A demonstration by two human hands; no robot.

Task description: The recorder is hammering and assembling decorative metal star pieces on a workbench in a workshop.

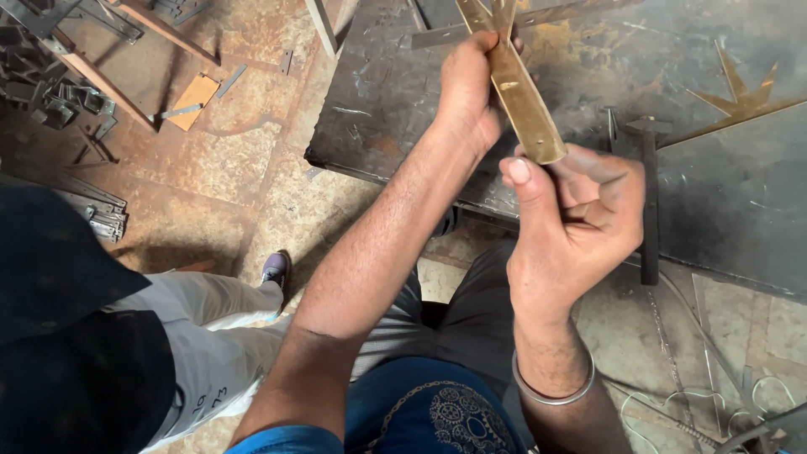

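The person stands over a dark steel table [395,92] and holds a flat brass-coloured metal strip [525,105] up in front of them, slanting from the 12 o'clock edge of the view down toward the middle. The left hand [466,88] wraps around the strip's upper part, fingers closed behind it. The right hand [580,206] pinches the lower end, thumb pressed on top and fingers curled beneath.

As I judge it, the piece is partly made: the strip already carries a pointed, star-like head at the top, and a similar brass star piece [740,92] lies finished on the table at 2 o'clock. The strip is off the table, being checked or adjusted in the hands, so setting it down or joining it is still to come.

The head of the strip is cut off by the top edge, so its full shape is unclear. A hammer [649,202] lies at 3 o'clock, partly behind the right hand. Another person's grey trouser leg [210,328] stands at 8 o'clock.
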